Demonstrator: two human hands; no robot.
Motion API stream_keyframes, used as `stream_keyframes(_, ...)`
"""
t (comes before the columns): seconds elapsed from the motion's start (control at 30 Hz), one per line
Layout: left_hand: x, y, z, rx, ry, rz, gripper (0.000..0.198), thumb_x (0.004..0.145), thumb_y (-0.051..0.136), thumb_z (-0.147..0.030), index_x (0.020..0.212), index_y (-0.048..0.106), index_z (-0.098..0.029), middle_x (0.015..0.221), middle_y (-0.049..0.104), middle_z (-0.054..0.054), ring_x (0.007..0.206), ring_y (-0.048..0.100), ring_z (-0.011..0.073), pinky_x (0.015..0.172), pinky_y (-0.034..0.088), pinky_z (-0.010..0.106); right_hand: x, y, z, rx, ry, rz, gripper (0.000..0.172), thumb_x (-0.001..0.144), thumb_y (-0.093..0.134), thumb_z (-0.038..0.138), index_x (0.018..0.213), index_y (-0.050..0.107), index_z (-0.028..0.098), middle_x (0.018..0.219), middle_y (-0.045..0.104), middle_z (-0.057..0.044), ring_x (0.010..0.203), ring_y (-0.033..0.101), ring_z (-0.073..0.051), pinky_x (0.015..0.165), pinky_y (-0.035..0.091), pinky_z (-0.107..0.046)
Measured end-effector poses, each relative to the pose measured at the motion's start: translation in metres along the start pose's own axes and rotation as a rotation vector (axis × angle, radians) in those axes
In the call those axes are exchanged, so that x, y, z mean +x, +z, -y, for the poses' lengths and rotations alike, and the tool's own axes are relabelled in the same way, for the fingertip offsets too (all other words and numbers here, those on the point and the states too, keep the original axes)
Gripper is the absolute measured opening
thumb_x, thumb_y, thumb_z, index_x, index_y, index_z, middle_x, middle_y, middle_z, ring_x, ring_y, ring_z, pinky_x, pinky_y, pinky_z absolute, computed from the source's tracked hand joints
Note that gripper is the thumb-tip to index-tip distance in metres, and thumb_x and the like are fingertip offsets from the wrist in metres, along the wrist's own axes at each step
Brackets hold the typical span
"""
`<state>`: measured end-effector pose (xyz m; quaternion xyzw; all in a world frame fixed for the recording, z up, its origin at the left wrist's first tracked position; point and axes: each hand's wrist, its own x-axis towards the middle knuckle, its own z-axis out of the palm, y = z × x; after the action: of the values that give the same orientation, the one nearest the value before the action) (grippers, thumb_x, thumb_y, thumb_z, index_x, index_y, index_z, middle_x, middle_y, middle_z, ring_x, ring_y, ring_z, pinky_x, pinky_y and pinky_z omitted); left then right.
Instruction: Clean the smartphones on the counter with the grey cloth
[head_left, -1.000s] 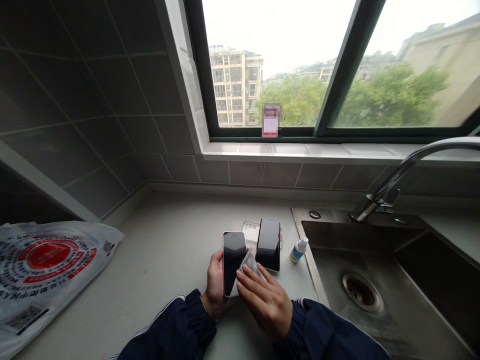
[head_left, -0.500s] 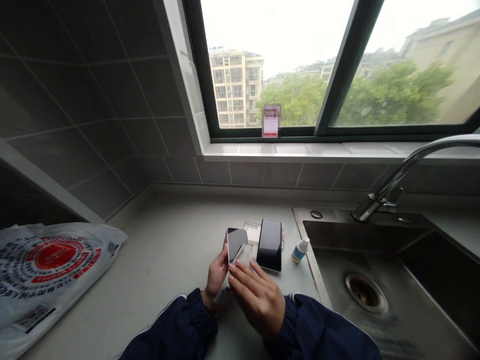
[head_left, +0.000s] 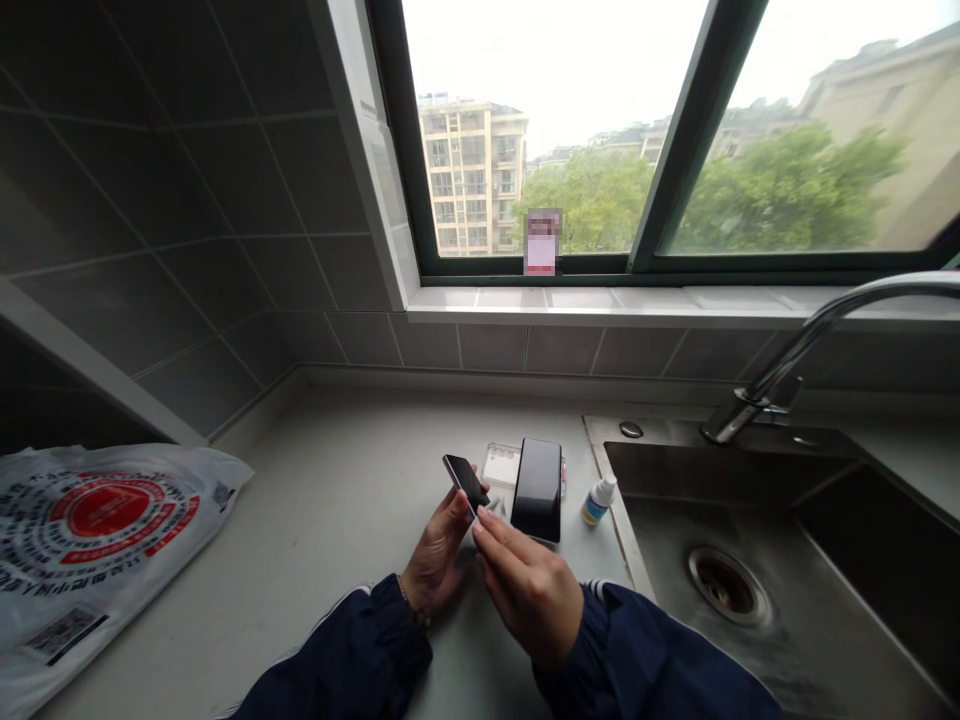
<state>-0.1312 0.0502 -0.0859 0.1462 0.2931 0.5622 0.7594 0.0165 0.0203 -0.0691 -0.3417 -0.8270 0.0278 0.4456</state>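
My left hand (head_left: 435, 555) grips a smartphone (head_left: 463, 482) by its edges, its dark screen tilted over to the right. My right hand (head_left: 529, 590) has its fingers bunched together at the lower end of that phone. A pale wiping cloth (head_left: 498, 506) shows in part beyond its fingers; the rest is hidden under the hand. A second, larger phone (head_left: 538, 490) lies screen up on the counter just to the right. A clear phone case (head_left: 501, 465) lies behind and partly under it. A small white-capped bottle (head_left: 598, 500) stands farther right.
A steel sink (head_left: 750, 520) with a curved faucet (head_left: 795, 350) borders the white counter (head_left: 337, 460) on the right. At the left lies a printed plastic bag (head_left: 112, 540). A tiled wall and window sill (head_left: 517, 305) run along the back.
My left hand has turned the phone from nearly facing me to a steep tilt. My right hand has slid with the cloth from the screen to the phone's lower edge.
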Motion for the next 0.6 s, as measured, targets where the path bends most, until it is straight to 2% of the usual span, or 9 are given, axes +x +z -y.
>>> stream_keyframes(0.2, 0.0016, -0.0042, 0.0030, -0.013, -0.002, 0.026, 0.056, 0.083, 0.071, -0.035, 0.135, 0.051, -0.035, 0.106, 0.066, 0.003, 0.088, 0.064, 0.0150, 0.089, 0.047, 0.033, 0.0052, -0.0041, -0.0007, -0.095, -0.063, 0.050, 0.045, 0.092, 0.044, 0.006, 0.136, 0.055, 0.008, 0.137, 0.057, -0.018, 0.128, 0.055, -0.022, 0.105, 0.051, -0.032)
stream_keyframes(0.43, 0.0023, -0.0019, 0.0042, 0.007, 0.011, 0.011, 0.054, 0.086, 0.065, -0.043, 0.137, 0.047, -0.034, 0.109, 0.067, 0.005, 0.089, 0.065, 0.0164, 0.089, 0.048, 0.035, 0.0050, -0.0007, -0.0015, -0.140, -0.033, 0.070, 0.049, 0.092, 0.043, 0.006, 0.141, 0.050, 0.009, 0.137, 0.057, -0.016, 0.128, 0.055, -0.022, 0.106, 0.049, -0.030)
stream_keyframes(0.6, 0.0036, 0.0013, 0.0053, -0.054, -0.020, 0.060, 0.041, 0.088, 0.065, -0.035, 0.127, 0.057, -0.028, 0.105, 0.069, 0.005, 0.096, 0.065, 0.0164, 0.096, 0.045, 0.033, 0.0074, 0.0031, -0.0045, -0.220, -0.007, 0.116, 0.057, 0.090, 0.045, 0.004, 0.147, 0.042, 0.013, 0.141, 0.053, -0.014, 0.125, 0.058, -0.022, 0.102, 0.052, -0.030)
